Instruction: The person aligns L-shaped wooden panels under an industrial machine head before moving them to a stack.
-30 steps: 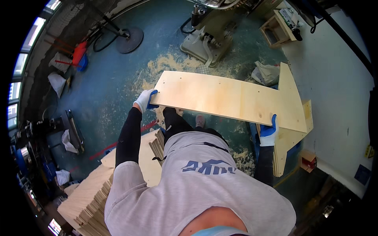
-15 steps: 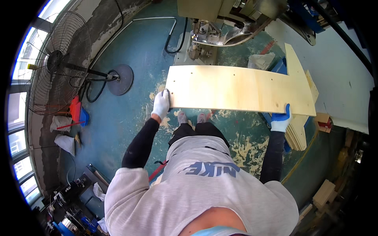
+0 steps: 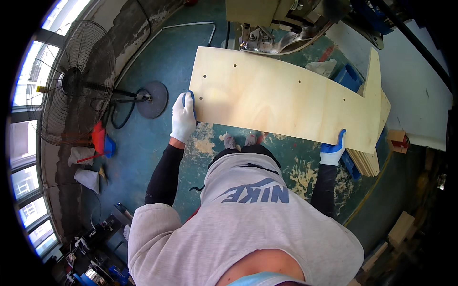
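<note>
Across the space before me I hold a large pale plywood panel, flat-faced, with several small drilled holes and an upright arm at its right end. My left hand, in a white glove with blue coating, is closed round the panel's left edge. At the lower right edge, my right hand grips the panel in a like glove, its thumb lying on the face and its other fingers hidden beneath. The panel's far edge lies close to a machine's metal head; whether they touch I cannot tell.
A stack of similar plywood pieces stands at the right, beside a blue bin. Further right sits a small cardboard box. A floor fan stands at the left, near a red dustpan. Sawdust litters the green floor.
The panel's left end has come up and nearer the machine head, so the panel now slants down to the right. My left hand has moved left and up; my right hand has shifted slightly down.
</note>
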A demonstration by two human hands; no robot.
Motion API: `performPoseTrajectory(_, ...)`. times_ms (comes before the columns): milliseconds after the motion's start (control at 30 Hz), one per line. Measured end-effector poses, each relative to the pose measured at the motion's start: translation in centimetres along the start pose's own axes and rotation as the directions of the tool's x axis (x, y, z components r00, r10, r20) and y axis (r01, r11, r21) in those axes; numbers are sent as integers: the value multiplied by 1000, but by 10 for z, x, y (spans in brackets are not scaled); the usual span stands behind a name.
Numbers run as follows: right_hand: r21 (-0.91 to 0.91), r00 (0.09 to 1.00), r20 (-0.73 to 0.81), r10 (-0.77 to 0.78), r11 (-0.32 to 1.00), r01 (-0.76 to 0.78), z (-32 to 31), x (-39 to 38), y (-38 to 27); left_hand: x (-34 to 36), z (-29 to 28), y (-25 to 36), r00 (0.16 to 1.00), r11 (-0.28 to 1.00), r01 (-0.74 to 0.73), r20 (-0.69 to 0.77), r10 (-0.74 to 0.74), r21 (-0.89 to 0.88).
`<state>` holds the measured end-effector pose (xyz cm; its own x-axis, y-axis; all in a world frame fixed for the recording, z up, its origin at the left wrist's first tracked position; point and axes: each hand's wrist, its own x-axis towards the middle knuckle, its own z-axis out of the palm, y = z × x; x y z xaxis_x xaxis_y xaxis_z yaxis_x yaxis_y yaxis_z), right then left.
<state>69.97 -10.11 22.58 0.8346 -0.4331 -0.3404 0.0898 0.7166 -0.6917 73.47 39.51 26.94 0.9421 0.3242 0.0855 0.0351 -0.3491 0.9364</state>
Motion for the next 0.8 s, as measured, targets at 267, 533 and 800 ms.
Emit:
performPoseTrajectory(267,30,998,9,-60,998,60,10,17,1,33,5,-5,994,996,84,71,-84,5)
performPoseTrajectory(533,62,999,28,-44,997,43,5,44,1,55,6,19,948,966,251,187,-259,66)
performPoseTrajectory(800,-6,998,-20,-56,998,56,17,47,-3,67,17,5,917,954,301,273,-293,11)
